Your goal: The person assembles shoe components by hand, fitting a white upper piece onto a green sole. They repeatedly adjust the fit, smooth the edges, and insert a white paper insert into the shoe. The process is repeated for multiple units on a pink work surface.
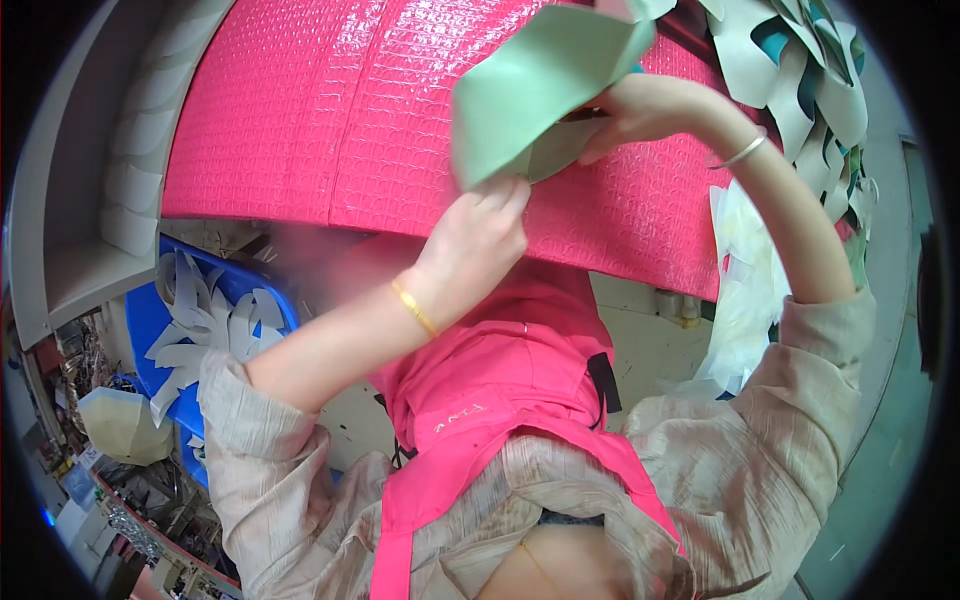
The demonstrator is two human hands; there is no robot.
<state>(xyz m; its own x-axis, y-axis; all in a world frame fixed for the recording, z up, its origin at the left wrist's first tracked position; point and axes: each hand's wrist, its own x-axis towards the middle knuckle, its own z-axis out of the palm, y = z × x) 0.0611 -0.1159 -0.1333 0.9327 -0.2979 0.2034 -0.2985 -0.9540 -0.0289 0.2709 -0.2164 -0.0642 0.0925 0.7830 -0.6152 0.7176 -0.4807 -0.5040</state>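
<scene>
A light green, leather-like piece (545,85), bent into a curved, folded shape, is held up over the pink-covered table (270,130). My left hand (478,225) pinches its lower edge near the table's front, fingers closed. On the other side, my right hand (645,110) grips the piece with the thumb below and the fingers partly behind it. A dark gap shows between the piece and a lower flap by the right hand. The piece's far end runs out near the upper edge, beside something pale pink that I cannot make out.
To the right hang layered pale pieces with green undersides (800,120), and below them white pieces (745,280). A blue bin (145,345) of curved white pieces (195,325) stands at the left, beneath a grey shelf (90,275). A pink apron (490,370) covers my lap.
</scene>
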